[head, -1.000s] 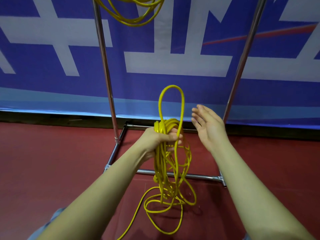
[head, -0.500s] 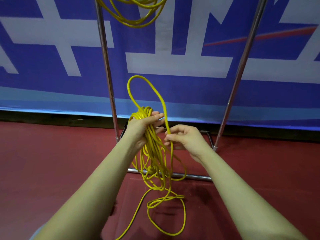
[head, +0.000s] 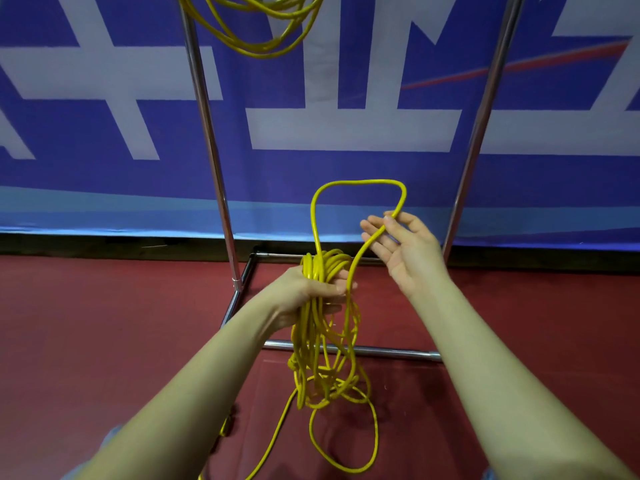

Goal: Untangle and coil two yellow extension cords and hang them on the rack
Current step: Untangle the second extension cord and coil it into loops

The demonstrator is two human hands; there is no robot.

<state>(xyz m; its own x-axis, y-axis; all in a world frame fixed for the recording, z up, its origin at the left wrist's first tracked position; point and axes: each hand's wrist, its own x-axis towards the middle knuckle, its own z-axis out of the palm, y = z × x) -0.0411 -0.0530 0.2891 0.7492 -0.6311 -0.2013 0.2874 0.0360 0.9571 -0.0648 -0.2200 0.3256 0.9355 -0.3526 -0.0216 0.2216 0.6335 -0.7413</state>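
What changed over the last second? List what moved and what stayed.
The right hand closed in beside the coil, pinched a strand, then drew it up and right; the strand now lies across its nearly straight fingers as a fresh loop. The left hand swung left, then back. Unchanged: its grip on the yellow cord bundle, the hung cord, the rack.

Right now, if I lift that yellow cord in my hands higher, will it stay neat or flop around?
Probably flop. The yellow cord hangs in loose uneven loops below the left hand, so they'd likely swing and tangle. The top loop draped over the right hand holds an arch, suggesting some springiness.
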